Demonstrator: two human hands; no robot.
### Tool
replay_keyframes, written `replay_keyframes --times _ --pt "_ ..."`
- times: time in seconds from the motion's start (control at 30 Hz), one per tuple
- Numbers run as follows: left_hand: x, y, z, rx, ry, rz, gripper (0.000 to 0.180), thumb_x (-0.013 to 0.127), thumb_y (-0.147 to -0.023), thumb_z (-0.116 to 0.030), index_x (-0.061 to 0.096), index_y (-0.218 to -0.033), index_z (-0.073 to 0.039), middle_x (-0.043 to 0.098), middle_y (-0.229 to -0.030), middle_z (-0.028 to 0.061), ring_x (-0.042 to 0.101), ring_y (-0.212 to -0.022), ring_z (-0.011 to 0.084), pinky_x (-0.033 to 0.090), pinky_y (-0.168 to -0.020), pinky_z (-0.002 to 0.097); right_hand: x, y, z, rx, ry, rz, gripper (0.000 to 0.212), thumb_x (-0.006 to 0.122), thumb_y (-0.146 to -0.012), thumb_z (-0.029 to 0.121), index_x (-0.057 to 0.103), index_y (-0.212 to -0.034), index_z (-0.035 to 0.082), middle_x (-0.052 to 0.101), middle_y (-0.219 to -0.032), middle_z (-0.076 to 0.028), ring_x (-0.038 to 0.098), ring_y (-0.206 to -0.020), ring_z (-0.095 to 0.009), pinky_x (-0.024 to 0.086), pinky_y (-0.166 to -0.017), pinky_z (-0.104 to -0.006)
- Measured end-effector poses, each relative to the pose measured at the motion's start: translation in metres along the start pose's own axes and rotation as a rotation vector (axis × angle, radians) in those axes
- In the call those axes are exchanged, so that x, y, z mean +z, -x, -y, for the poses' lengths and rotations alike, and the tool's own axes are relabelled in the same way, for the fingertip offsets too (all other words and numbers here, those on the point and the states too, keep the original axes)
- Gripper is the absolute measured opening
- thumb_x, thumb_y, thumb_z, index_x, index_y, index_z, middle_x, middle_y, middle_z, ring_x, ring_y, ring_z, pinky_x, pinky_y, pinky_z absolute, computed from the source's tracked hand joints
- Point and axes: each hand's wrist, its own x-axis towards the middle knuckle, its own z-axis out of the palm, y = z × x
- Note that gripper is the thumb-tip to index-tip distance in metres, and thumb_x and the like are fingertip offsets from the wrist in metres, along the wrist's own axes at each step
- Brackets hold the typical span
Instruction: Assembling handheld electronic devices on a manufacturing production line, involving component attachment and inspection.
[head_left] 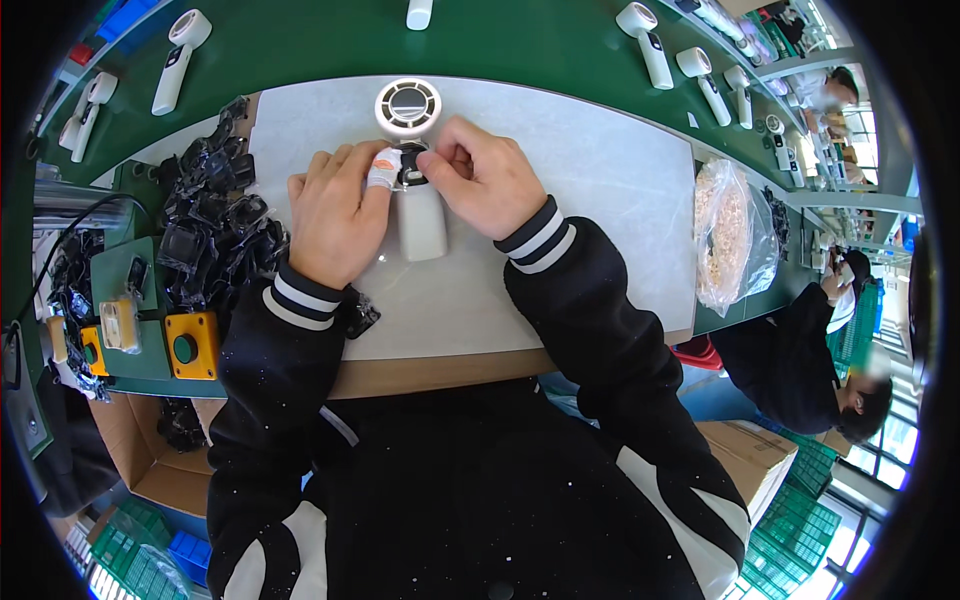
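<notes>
A white handheld fan (422,228) lies on the pale mat in front of me, its round head (409,108) pointing away. A small black part (411,166) sits at the neck, between head and handle. My left hand (338,215) grips the fan from the left side of the neck. White wrapping with an orange mark (383,168) covers one of its fingertips. From the right, my right hand (487,182) has thumb and forefinger pinched against the black part. Its other fingers are curled in. The fingertips partly hide the neck.
Black plastic parts (205,215) are heaped left of the pale mat (590,200), near a yellow box with a green button (190,346). A clear bag of beige bits (725,240) lies right. More white fans (650,55) stand along the green bench. Another person (790,355) works at right.
</notes>
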Motion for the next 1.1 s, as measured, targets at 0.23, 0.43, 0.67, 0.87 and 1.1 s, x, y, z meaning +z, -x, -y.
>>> replay_keyframes --times 0.23,0.43,0.67,0.87,1.1 --pt "0.003 0.003 -0.002 -0.029 0.119 0.071 0.03 0.051 -0.089 -0.014 0.057 -0.119 -0.009 0.062 -0.101 0.0095 0.053 -0.091 0.0255 0.035 -0.084 0.0358 0.009 0.002 -0.005 -0.048 -0.067 0.016 0.017 0.053 -0.092 0.006 0.052 -0.109 0.005 0.058 -0.082 -0.006 0.05 -0.064 -0.015 0.042 -0.062 -0.0283" --pt "0.006 0.002 -0.008 -0.057 0.628 0.018 0.038 0.048 -0.09 -0.007 0.049 -0.128 -0.004 0.057 -0.11 0.0123 0.053 -0.096 0.0231 0.039 -0.087 0.0341 0.024 0.0 -0.002 -0.149 -0.479 -0.052 0.027 0.048 -0.091 0.002 0.047 -0.118 0.002 0.059 -0.09 -0.012 0.055 -0.071 -0.023 0.046 -0.067 -0.0348" --pt "0.003 0.002 -0.01 0.052 0.666 -0.051 0.042 0.045 -0.089 0.004 0.043 -0.13 0.002 0.05 -0.119 0.0151 0.052 -0.1 0.0221 0.042 -0.091 0.0319 0.025 0.005 0.005 -0.236 -0.603 -0.158 0.03 0.045 -0.091 -0.003 0.046 -0.121 0.001 0.056 -0.097 -0.012 0.052 -0.075 -0.021 0.046 -0.07 -0.0323" --pt "-0.003 0.002 -0.013 0.111 0.687 -0.095 0.043 0.047 -0.087 0.005 0.043 -0.13 0.002 0.051 -0.116 0.0141 0.052 -0.097 0.0228 0.043 -0.09 0.0325 0.02 0.004 0.007 -0.338 -0.541 -0.204 0.026 0.048 -0.092 -0.001 0.049 -0.118 0.001 0.054 -0.097 -0.01 0.05 -0.077 -0.019 0.045 -0.072 -0.0291" --pt "-0.006 0.007 -0.021 0.129 0.727 -0.149 0.041 0.047 -0.087 0.003 0.044 -0.128 0.002 0.051 -0.115 0.0137 0.052 -0.097 0.0228 0.042 -0.089 0.0311 0.024 0.002 0.004 -0.401 -0.774 -0.14 0.018 0.054 -0.094 0.006 0.053 -0.111 0.001 0.05 -0.096 -0.008 0.048 -0.079 -0.017 0.044 -0.075 -0.0289"
